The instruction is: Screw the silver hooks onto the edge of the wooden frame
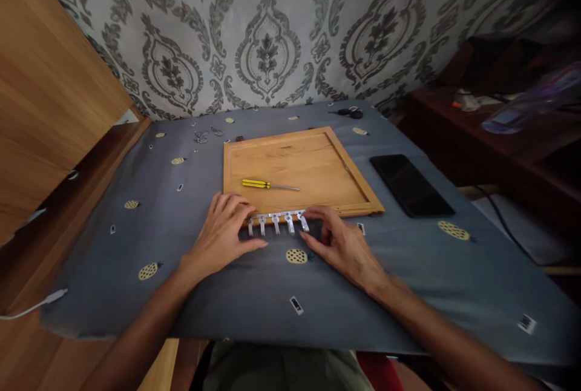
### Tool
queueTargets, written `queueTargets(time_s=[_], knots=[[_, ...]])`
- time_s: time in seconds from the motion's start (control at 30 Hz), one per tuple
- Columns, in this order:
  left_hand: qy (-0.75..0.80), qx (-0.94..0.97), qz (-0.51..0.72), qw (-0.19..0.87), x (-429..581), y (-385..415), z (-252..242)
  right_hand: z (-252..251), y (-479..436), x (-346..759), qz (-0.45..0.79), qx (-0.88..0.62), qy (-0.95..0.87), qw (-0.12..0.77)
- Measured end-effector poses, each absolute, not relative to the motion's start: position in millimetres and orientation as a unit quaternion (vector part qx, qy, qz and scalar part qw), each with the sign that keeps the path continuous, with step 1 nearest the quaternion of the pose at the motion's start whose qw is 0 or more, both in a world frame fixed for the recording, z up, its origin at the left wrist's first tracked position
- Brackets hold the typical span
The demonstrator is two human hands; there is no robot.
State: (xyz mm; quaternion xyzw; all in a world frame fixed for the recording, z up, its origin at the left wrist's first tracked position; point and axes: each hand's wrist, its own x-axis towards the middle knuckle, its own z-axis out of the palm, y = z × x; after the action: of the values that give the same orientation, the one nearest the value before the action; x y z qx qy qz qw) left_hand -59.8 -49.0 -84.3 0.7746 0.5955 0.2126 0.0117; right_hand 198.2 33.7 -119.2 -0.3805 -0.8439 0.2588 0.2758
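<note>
A silver metal hook rail [276,219] with several hooks lies along the near edge of a framed wooden board [313,164]. At the rail's left end is my left hand [221,230], its bent fingers resting on the end and the board's edge, with the thumb stretched out below the hooks. My right hand [342,243] grips the opposite end, index finger at the rail and thumb near the last hook. A screwdriver [258,184] with a yellow handle lies on the board, its shaft pointing right.
A black phone [411,185] lies right of the board on the patterned blue tablecloth [254,300]. Dark keys [351,112] sit at the back, small metal pieces [202,135] at back left. A white cable [52,298] reaches the left edge. Wooden cabinet [54,88] stands left.
</note>
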Motion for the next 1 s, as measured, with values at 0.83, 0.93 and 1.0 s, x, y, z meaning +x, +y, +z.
queueTargets(time_s=[0.83,0.93,1.0], knots=[[0.59,0.786,0.185,0.007,-53.6,-43.5,-85.0,-120.5,34.0,197.3,0.254,-0.386,-0.843,0.275],[0.588,0.787,0.186,0.01,-53.3,-42.6,-84.9,-120.1,34.0,197.0,0.252,-0.386,-0.844,0.274],[0.588,0.787,0.189,0.01,-52.9,-42.2,-85.0,-119.7,34.0,197.0,0.251,-0.384,-0.845,0.273]])
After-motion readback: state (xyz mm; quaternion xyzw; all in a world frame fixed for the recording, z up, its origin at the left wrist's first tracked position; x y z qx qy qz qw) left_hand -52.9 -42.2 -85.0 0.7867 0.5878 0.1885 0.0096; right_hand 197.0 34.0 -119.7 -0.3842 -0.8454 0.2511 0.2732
